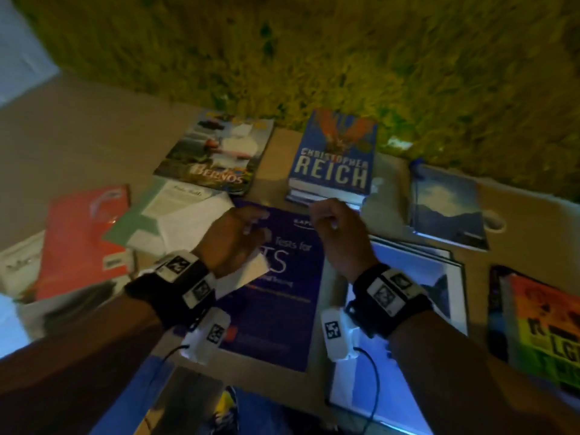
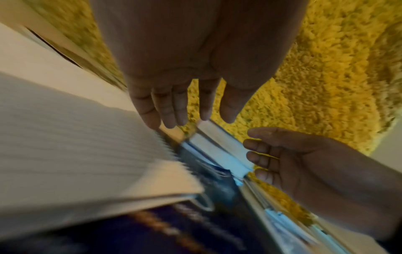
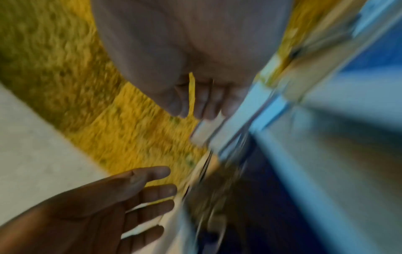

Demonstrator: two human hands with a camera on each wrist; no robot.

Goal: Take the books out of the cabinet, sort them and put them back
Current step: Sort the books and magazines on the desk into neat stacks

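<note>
Several books lie flat on a brown surface. A large purple test-prep book [image 1: 276, 296] is in the middle. Both my hands hover over its far end. My left hand [image 1: 248, 224] has straight, relaxed fingers [image 2: 174, 110] and holds nothing. My right hand [image 1: 329, 218] is also empty, its fingers loosely spread [image 2: 259, 154]. Just beyond the hands a blue "Christopher Reich" book [image 1: 335, 158] tops a small stack. The wrist views are blurred; the right wrist view shows my right hand [image 3: 202, 103] and my left hand [image 3: 141, 197] facing each other.
A food magazine [image 1: 216, 152] lies far left, a white-green booklet [image 1: 175, 221] and a red book [image 1: 84, 240] to the left. On the right are a dark landscape book [image 1: 448, 208], a white-framed photo book [image 1: 417, 277] and a rainbow-coloured book [image 1: 543, 334]. A yellow shag rug [image 1: 314, 58] lies beyond.
</note>
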